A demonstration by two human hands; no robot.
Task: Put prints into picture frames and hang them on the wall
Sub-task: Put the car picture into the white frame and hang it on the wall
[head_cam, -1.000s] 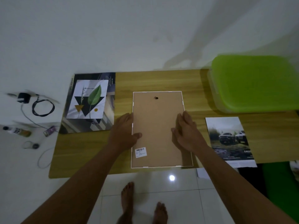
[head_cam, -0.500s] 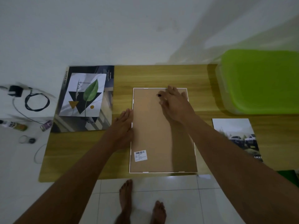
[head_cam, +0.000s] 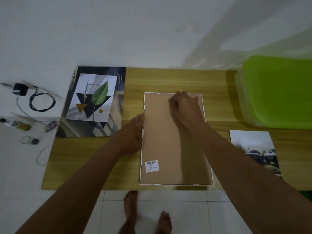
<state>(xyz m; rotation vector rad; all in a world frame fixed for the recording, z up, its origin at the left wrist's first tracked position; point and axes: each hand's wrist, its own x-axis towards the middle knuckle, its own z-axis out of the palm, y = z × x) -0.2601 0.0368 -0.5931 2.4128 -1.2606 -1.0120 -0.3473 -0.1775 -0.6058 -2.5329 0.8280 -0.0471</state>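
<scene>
Wooden counter (head_cam: 168, 80) carries a face-down picture frame (head_cam: 162, 149); the left grip (head_cam: 131, 137), flat and wide, presses its left edge; the right grip (head_cam: 185, 108) curls at its far end, hold indeterminate.

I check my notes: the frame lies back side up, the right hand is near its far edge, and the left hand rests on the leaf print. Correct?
Not quite. The head view shows the left hand against the left edge of the frame, not on the leaf print, which lies apart to its left. The rest holds.
</scene>
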